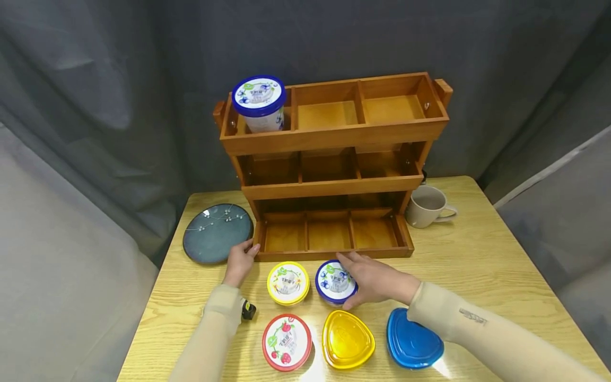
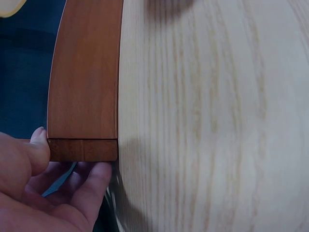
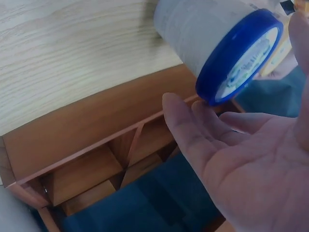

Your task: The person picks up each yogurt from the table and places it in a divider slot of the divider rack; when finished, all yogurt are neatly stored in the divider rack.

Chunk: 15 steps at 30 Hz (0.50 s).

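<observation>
A three-tier wooden rack stands at the back of the table, each tier split into three compartments. My left hand holds the front left corner of its bottom tier; the left wrist view has the thumb on one side of the wooden end and fingers on the other. My right hand is at a blue-lidded tub in front of the rack. Its fingers are extended beside the lid, thumb on the opposite side. A yellow-lidded tub stands left of that tub.
Another blue-lidded tub sits in the top left compartment. Nearer are a red-lidded tub, a yellow triangular-lidded container and a blue one. A dark plate lies left of the rack, a beige mug right.
</observation>
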Each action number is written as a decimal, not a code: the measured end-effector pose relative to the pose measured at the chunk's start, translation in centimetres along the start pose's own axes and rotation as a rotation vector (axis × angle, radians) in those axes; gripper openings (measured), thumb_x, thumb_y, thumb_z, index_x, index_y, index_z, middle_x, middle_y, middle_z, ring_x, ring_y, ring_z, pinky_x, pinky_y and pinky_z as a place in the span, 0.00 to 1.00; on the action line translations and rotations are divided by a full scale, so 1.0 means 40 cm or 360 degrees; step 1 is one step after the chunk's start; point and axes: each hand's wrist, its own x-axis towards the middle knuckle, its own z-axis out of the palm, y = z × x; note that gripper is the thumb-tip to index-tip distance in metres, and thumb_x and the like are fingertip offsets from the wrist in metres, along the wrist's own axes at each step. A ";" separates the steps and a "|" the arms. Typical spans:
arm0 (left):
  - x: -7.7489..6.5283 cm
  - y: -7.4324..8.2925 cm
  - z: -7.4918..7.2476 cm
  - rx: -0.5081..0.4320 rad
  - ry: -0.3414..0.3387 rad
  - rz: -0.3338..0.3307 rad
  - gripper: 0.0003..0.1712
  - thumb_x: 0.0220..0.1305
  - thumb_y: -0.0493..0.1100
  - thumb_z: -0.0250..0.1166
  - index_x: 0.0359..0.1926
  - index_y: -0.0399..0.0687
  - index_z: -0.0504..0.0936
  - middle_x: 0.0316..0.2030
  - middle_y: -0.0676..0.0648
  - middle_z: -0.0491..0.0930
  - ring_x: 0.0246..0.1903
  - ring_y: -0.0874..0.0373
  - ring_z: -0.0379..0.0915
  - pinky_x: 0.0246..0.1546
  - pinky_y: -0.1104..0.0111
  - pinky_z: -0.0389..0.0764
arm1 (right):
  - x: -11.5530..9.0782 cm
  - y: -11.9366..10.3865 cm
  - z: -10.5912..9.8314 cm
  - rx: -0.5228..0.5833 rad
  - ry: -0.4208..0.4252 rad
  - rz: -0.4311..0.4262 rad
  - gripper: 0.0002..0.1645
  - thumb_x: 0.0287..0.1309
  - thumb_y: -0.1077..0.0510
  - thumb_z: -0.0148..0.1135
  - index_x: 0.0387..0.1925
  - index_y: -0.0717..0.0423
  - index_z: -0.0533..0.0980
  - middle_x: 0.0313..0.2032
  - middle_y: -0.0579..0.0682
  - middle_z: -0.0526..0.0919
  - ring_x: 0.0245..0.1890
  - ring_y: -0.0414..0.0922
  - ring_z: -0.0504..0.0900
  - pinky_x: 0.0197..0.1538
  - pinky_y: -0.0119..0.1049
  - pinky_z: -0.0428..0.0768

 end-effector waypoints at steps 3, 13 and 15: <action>0.000 0.001 0.001 0.0000 0.0003 0.0009 0.27 0.73 0.43 0.60 0.65 0.29 0.71 0.58 0.31 0.76 0.57 0.41 0.74 0.56 0.53 0.76 | 0.008 -0.006 0.006 -0.0024 -0.0043 0.0042 0.73 0.39 0.30 0.77 0.77 0.61 0.51 0.73 0.65 0.57 0.70 0.62 0.59 0.68 0.58 0.63; 0.001 -0.002 0.002 -0.0018 0.0010 0.0010 0.26 0.73 0.43 0.60 0.64 0.29 0.72 0.59 0.31 0.75 0.58 0.41 0.73 0.57 0.53 0.75 | 0.029 -0.010 0.023 -0.0049 -0.0078 0.0096 0.72 0.39 0.35 0.80 0.77 0.61 0.51 0.72 0.65 0.58 0.70 0.62 0.59 0.69 0.57 0.62; 0.002 -0.002 0.003 -0.0021 0.0009 0.0006 0.27 0.73 0.43 0.60 0.64 0.29 0.72 0.59 0.32 0.75 0.58 0.41 0.73 0.57 0.53 0.75 | 0.033 -0.009 0.025 -0.0050 -0.0067 0.0089 0.73 0.38 0.34 0.80 0.76 0.61 0.52 0.72 0.64 0.59 0.70 0.61 0.61 0.68 0.56 0.63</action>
